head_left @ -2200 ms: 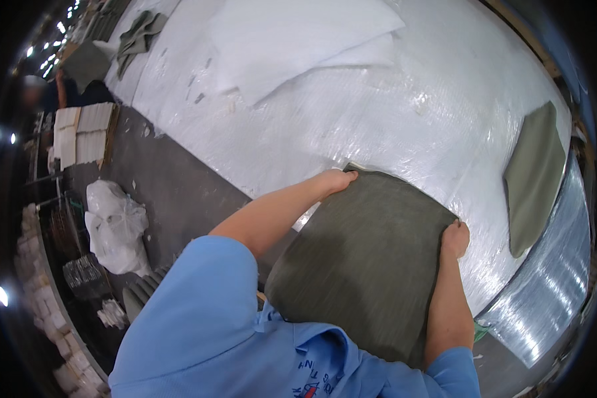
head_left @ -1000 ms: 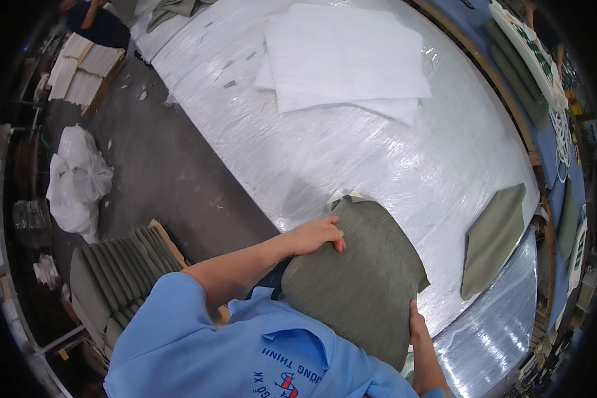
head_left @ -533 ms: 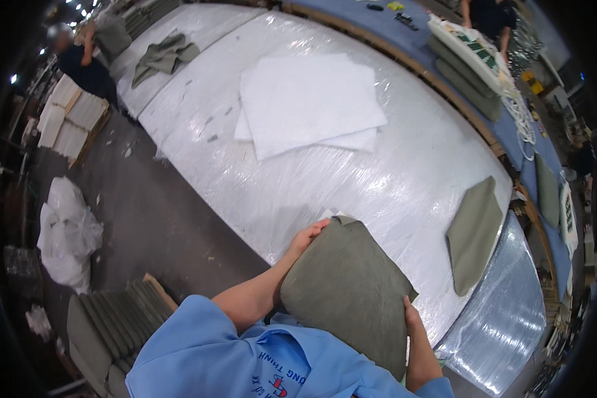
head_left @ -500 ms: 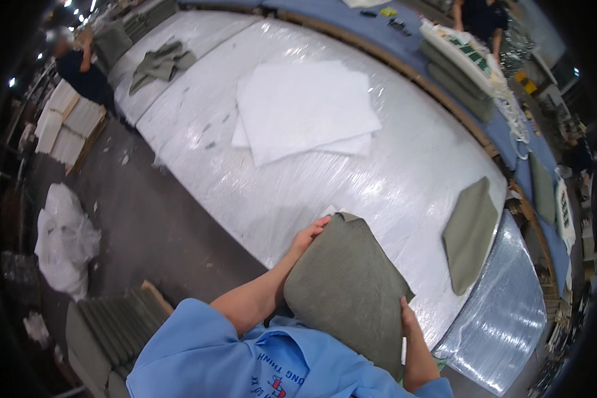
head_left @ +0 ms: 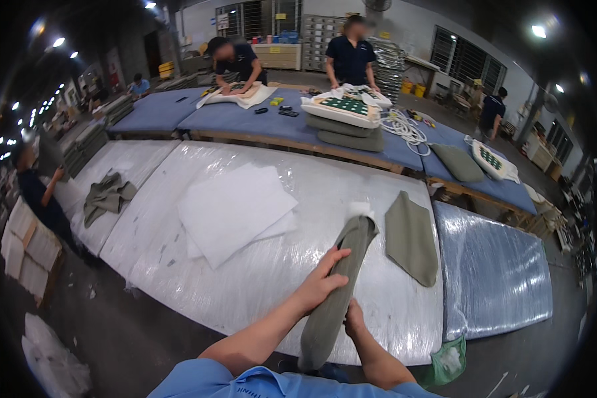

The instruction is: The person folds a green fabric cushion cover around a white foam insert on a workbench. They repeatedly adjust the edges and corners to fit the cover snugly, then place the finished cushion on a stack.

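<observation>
A grey-green cushion point(head_left: 331, 312) stands on edge in front of me, its narrow side turned up. White padding point(head_left: 361, 210) pokes out of the cover's far end. My left hand point(head_left: 322, 284) grips the cushion's left face near the middle, thumb and fingers bent over the edge. Lower down, my right hand point(head_left: 355, 320) holds the right side, its fingers partly hidden. To the right of the cushion, a flat grey-green cover point(head_left: 411, 239) lies on the plastic-wrapped table point(head_left: 152, 249). White padding sheets point(head_left: 235, 209) lie stacked at the table's middle.
A crumpled grey-green cloth point(head_left: 107, 198) lies at the table's far left. Beyond runs a blue-topped bench point(head_left: 245, 129) with stacked cushions point(head_left: 345, 132) and co-workers behind it. A blue wrapped panel point(head_left: 494, 272) adjoins on the right, a green bag point(head_left: 450, 361) near its corner.
The cushion has turned from showing its broad face to standing edge-on, and moved away from my body. My left hand has shifted from its far corner to its side. The view has tilted up.
</observation>
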Demonstrator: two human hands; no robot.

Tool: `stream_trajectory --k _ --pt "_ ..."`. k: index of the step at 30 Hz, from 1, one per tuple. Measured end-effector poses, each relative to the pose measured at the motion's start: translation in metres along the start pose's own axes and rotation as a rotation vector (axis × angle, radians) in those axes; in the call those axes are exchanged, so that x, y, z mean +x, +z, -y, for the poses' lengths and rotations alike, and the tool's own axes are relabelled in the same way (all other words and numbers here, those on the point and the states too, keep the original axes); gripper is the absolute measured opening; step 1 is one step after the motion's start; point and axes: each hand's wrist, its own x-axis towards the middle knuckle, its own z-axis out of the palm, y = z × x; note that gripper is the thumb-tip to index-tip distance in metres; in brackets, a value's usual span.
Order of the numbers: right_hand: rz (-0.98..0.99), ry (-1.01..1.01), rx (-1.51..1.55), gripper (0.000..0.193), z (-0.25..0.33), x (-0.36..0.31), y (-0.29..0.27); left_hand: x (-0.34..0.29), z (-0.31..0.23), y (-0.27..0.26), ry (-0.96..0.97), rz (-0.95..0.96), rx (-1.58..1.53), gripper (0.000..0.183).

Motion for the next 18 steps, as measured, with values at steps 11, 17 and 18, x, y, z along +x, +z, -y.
stream_trajectory --k 11,17,18 --pt "-0.352 -1.093 0.164 0.05 0.153 -0.004 -0.048 0.049 0.036 0.074 0.093 0.013 -0.031 0.073" --pt "-0.457 -1.164 0.208 0.034 0.163 0.0 -0.057 0.075 0.055 0.082 0.147 -0.295 0.168 0.057" --pt "-0.473 -1.163 0.195 0.031 0.161 -0.002 -0.06 0.079 0.054 0.082 0.143 -0.326 0.25 0.055"
